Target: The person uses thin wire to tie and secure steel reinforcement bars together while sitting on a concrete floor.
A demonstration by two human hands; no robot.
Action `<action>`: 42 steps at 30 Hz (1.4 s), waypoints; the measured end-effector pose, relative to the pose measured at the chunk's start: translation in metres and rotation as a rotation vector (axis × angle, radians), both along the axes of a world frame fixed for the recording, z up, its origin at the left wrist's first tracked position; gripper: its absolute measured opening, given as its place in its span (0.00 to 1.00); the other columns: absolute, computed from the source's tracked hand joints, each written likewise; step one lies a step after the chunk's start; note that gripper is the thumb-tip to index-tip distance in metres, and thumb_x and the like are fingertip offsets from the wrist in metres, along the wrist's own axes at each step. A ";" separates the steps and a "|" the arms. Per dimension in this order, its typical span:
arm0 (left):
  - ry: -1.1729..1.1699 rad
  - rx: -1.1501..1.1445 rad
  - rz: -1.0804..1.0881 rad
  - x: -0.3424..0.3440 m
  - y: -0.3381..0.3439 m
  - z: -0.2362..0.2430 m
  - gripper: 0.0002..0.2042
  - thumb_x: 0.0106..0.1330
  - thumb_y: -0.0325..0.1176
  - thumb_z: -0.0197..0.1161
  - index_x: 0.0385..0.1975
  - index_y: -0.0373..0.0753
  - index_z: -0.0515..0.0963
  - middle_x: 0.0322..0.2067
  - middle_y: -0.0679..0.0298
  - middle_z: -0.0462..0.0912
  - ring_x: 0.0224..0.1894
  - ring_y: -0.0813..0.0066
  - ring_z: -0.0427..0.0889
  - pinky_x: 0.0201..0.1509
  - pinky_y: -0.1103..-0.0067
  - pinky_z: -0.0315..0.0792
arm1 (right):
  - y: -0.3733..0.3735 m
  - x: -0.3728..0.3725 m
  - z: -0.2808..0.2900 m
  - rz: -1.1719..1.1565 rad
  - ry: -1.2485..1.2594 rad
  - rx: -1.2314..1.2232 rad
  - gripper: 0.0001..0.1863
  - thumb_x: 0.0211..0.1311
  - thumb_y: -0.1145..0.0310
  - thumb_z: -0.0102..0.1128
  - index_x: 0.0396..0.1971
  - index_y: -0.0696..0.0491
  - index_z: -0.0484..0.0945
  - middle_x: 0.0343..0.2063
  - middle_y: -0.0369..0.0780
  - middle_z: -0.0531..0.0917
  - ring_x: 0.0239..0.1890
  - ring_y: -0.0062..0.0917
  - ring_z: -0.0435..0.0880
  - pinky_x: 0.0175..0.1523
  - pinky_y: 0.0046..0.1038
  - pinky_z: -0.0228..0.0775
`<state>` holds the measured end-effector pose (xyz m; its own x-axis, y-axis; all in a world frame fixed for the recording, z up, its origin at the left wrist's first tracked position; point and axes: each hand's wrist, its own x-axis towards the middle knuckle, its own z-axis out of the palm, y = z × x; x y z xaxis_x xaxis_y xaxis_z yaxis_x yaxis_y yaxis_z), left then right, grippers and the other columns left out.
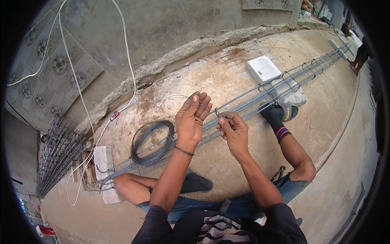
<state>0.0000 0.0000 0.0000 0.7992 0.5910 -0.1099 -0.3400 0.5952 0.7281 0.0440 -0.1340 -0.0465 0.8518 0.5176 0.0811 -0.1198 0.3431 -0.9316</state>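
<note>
My left hand (192, 118) is raised with its palm turned up and its fingers stretched out. A thin tie wire (175, 96) runs across its fingers and loops out to the left. At the bars my right hand (234, 131) pinches the wire between thumb and fingers, close to a small dark tie or ring on one bar. Below both hands lies a long bundle of steel rebar (254, 106), running from lower left to upper right. On the bundle, beside my left wrist, rests a coil of dark wire (140, 157).
White blocks prop the bars: one at the left end (103, 158), another (263, 69) farther right. My foot in a dark sock and sandal (289, 112) is beside the bars. A white cable (132, 77) hangs by the wall. Rebar cages (59, 156) lean at left. A person (361, 55) stands far right.
</note>
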 end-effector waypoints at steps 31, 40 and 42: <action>-0.038 0.087 0.209 0.010 -0.014 -0.020 0.12 0.70 0.27 0.62 0.49 0.28 0.75 0.45 0.51 0.83 0.47 0.64 0.85 0.52 0.71 0.84 | 0.019 -0.011 0.008 -0.134 -0.020 -0.015 0.16 0.70 0.79 0.54 0.56 0.66 0.72 0.50 0.51 0.82 0.51 0.32 0.84 0.55 0.27 0.79; 0.047 0.135 0.155 0.003 -0.013 -0.029 0.12 0.71 0.28 0.62 0.49 0.29 0.75 0.45 0.51 0.83 0.48 0.62 0.85 0.53 0.72 0.82 | 0.013 0.002 0.021 -0.237 -0.776 -0.347 0.14 0.60 0.81 0.62 0.47 0.59 0.78 0.38 0.49 0.84 0.37 0.42 0.86 0.41 0.33 0.78; 0.112 0.201 0.120 0.001 -0.008 -0.027 0.13 0.72 0.30 0.61 0.50 0.29 0.74 0.46 0.51 0.83 0.49 0.62 0.84 0.54 0.71 0.81 | 0.007 0.007 0.018 -0.255 -0.887 -0.405 0.12 0.60 0.81 0.63 0.44 0.59 0.80 0.37 0.48 0.85 0.35 0.41 0.87 0.37 0.32 0.78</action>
